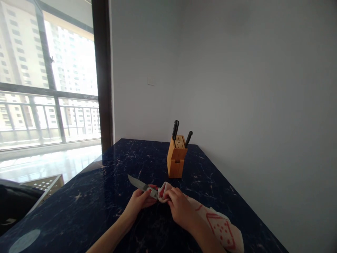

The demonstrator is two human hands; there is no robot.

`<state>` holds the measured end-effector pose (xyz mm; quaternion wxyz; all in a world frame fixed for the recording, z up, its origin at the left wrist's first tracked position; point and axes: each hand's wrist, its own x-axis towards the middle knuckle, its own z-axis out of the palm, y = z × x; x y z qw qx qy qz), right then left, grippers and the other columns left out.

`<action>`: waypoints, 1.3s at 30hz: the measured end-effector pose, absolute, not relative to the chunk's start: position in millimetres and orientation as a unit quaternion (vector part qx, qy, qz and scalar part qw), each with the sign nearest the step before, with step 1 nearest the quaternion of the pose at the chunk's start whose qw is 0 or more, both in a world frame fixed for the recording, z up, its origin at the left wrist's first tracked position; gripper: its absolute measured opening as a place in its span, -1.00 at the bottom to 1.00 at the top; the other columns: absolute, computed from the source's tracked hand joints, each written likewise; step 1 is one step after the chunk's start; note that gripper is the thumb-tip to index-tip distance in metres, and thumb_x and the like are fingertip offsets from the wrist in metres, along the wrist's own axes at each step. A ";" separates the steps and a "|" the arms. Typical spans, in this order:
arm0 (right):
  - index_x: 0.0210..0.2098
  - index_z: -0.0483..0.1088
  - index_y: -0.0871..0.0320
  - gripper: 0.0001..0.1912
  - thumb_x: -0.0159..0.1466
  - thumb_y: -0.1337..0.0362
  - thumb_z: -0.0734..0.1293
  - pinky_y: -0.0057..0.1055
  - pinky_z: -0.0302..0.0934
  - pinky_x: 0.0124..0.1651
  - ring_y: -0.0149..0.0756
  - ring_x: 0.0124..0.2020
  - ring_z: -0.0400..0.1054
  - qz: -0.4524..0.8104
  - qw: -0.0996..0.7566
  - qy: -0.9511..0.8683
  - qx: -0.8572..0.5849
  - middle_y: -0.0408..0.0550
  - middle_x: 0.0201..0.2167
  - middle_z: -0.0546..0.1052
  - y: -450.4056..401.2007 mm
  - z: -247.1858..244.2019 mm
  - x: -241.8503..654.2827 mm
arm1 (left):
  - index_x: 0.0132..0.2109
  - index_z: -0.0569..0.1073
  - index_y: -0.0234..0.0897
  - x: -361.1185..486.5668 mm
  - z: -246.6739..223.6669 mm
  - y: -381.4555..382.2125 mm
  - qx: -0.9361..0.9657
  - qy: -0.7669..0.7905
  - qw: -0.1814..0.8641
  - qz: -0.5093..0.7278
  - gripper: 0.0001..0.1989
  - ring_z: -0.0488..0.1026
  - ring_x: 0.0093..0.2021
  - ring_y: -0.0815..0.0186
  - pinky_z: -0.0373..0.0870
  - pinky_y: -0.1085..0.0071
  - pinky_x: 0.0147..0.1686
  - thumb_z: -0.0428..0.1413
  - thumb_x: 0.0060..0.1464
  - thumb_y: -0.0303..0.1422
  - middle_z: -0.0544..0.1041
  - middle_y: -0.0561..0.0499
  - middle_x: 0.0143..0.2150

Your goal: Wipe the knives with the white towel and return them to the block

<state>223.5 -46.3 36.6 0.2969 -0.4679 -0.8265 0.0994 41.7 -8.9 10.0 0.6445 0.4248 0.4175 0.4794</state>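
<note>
My left hand [142, 199] is closed around a knife [137, 182], its bare blade slanting up and to the left past my fingers. In my right hand [179, 207] is bunched a white towel with red markings [220, 225]. A fold of the towel wraps the right end of the knife, close beside my left fingers, so that end is hidden. The rest of the cloth trails under my right forearm toward the lower right. Just beyond my hands stands a wooden knife block [177, 163], with two black-handled knives [175, 130] in its slots.
The dark blue marbled table [126, 158] reaches to the grey wall behind and on the right. At the left, a white perforated crate [50, 182] and a black item [15, 202] stand beside the table. A pale round patch [25, 240] shows on the near left corner.
</note>
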 end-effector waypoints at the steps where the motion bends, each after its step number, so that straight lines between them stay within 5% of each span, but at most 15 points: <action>1: -0.33 0.27 0.11 -0.73 0.07 0.55 0.11 -0.39 0.06 -0.10 -0.32 -0.18 0.21 0.105 0.295 -0.825 -0.471 -0.10 -0.27 0.35 -46.4 36.8 226.5 | -0.12 0.39 -0.40 40.8 10.5 -8.4 0.419 0.418 0.648 0.480 -0.53 0.51 -0.39 0.26 0.41 0.40 -0.33 0.19 -0.17 -0.21 0.58 -0.11 -0.37; 16: -0.36 0.29 0.13 -0.79 0.07 0.50 0.15 -0.38 0.05 -0.12 -0.29 -0.20 0.23 0.102 0.251 -0.807 -0.525 -0.08 -0.30 0.38 -30.7 24.2 253.2 | -0.04 0.34 -0.48 12.8 9.5 6.7 0.362 0.393 0.583 0.612 -0.66 0.52 -0.31 0.18 0.44 0.33 -0.26 0.05 -0.02 -0.46 0.57 -0.19 -0.36; 24: -0.20 0.33 0.07 -0.77 0.16 0.39 0.19 -0.33 0.08 -0.04 -0.28 -0.13 0.24 0.219 0.409 -0.767 -0.443 -0.10 -0.21 0.38 -38.5 19.7 223.4 | -0.03 0.32 -0.51 13.7 23.7 1.7 0.326 0.329 0.620 0.633 -0.65 0.52 -0.31 0.20 0.42 0.32 -0.21 0.02 -0.02 -0.52 0.57 -0.20 -0.35; 28: 0.12 0.03 0.02 -0.30 0.04 0.26 0.37 -0.21 0.17 -0.10 -0.27 -0.25 0.30 0.359 0.514 -0.659 -0.416 -0.11 -0.27 0.40 -37.3 17.4 215.4 | -0.02 0.31 -0.51 24.1 20.0 -4.3 0.334 0.309 0.664 0.593 -0.65 0.51 -0.30 0.21 0.41 0.33 -0.20 0.02 0.01 -0.50 0.57 -0.21 -0.33; 30: 0.13 -0.01 0.03 -0.25 0.01 0.21 0.39 -0.19 0.22 -0.18 -0.28 -0.32 0.32 0.460 0.547 -0.607 -0.348 -0.13 -0.34 0.41 -36.5 19.1 213.6 | 0.00 0.31 -0.48 29.4 18.6 -7.6 0.339 0.293 0.692 0.567 -0.64 0.51 -0.28 0.22 0.40 0.34 -0.18 0.04 0.01 -0.47 0.56 -0.21 -0.29; 34: -0.05 0.22 0.07 -0.46 0.00 0.19 0.41 -0.23 0.27 -0.29 -0.32 -0.38 0.33 0.584 0.578 -0.504 -0.267 -0.11 -0.35 0.41 -38.4 27.6 210.6 | 0.06 0.26 -0.40 36.5 20.3 -14.0 0.339 0.252 0.724 0.546 -0.59 0.48 -0.20 0.26 0.33 0.34 -0.09 0.05 0.03 -0.42 0.54 -0.17 -0.21; 39: -0.22 0.36 0.16 -0.63 -0.01 0.18 0.41 -0.36 0.25 -0.33 -0.39 -0.49 0.30 0.529 0.592 -0.537 -0.286 -0.16 -0.52 0.43 -40.4 39.6 212.6 | 0.09 0.23 -0.33 36.8 25.1 -18.6 0.354 0.223 0.749 0.514 -0.58 0.46 -0.19 0.29 0.29 0.35 -0.09 0.02 0.07 -0.35 0.51 -0.16 -0.15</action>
